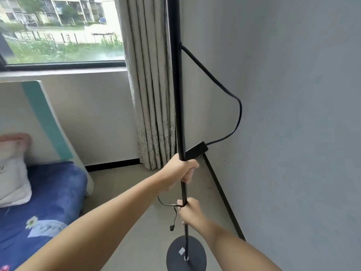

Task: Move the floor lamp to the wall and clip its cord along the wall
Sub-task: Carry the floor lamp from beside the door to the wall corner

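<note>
While the floor lamp [178, 106] stands upright in the corner of the room, both hands grip its thin black pole. The left hand [180, 170] is closed around the pole at about mid-height, fingers wrapped fully round it. The right hand [190, 211] is closed around the pole lower down, and it also pins a stretch of the black cord [224, 89] against the pole. The round dark base [186, 255] sits on the pale floor [125, 184], near the grey wall [293, 133] on the right but apart from the dark baseboard [222, 194]. The cord leaves the pole high up, loops out to the right in front of the wall, and comes back to a black switch box [196, 150] just above the left hand. Below the right hand a short loose end hangs to the left and ends in a small plug [172, 228]. Behind the pole a beige curtain [148, 85] hangs beside a window [60, 30]. At left lies a bed [48, 202] with a blue cover and a pillow [13, 178].
</note>
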